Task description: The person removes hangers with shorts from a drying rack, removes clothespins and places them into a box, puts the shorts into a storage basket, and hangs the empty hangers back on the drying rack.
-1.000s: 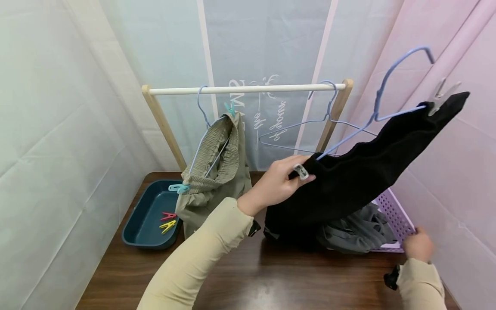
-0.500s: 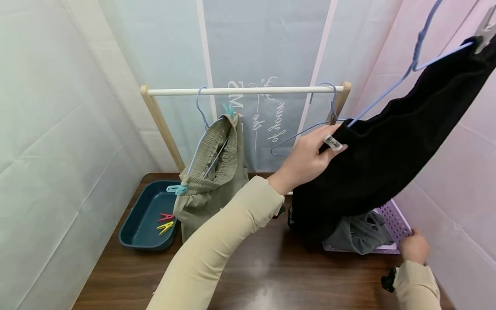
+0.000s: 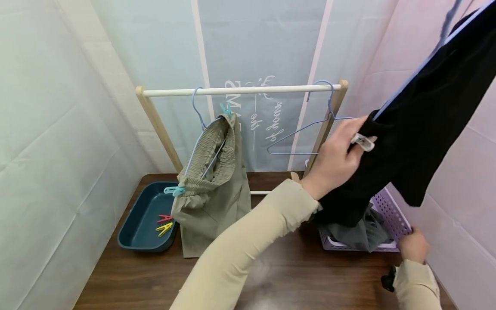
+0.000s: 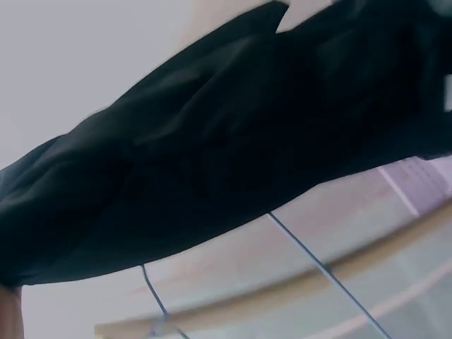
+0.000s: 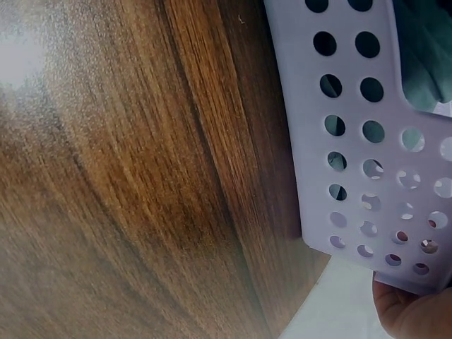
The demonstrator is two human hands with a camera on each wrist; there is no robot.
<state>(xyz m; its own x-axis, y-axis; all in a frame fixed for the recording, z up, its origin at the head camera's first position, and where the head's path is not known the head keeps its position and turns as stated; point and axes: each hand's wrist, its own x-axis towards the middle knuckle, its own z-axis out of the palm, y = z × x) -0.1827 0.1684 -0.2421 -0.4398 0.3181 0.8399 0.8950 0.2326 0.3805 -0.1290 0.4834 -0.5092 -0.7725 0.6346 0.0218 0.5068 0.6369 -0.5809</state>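
Observation:
My left hand (image 3: 339, 153) grips the waistband corner of black trousers (image 3: 418, 112), beside a clear clothes peg (image 3: 363, 142). The trousers hang on a blue hanger (image 3: 410, 79) whose hook runs out of the head view at the top right. Black cloth (image 4: 212, 141) fills much of the left wrist view. At the lower right, my right hand (image 3: 413, 246) holds the end of a purple basket (image 3: 391, 213); in the right wrist view the curled fingers (image 5: 395, 304) sit at the basket's rim. A dark grey garment (image 3: 362, 232) lies in the basket, partly hidden by the trousers.
A rack with a white rail (image 3: 240, 90) carries olive trousers (image 3: 217, 202) held by teal pegs (image 3: 176, 190), plus a bare blue hanger (image 3: 298, 133). A dark teal tray (image 3: 135, 219) at the left holds a red peg (image 3: 164, 218) and a yellow peg (image 3: 164, 228).
My left hand has moved right and up with the black trousers and hanger, whose far end left the head view. My right hand stays at the basket.

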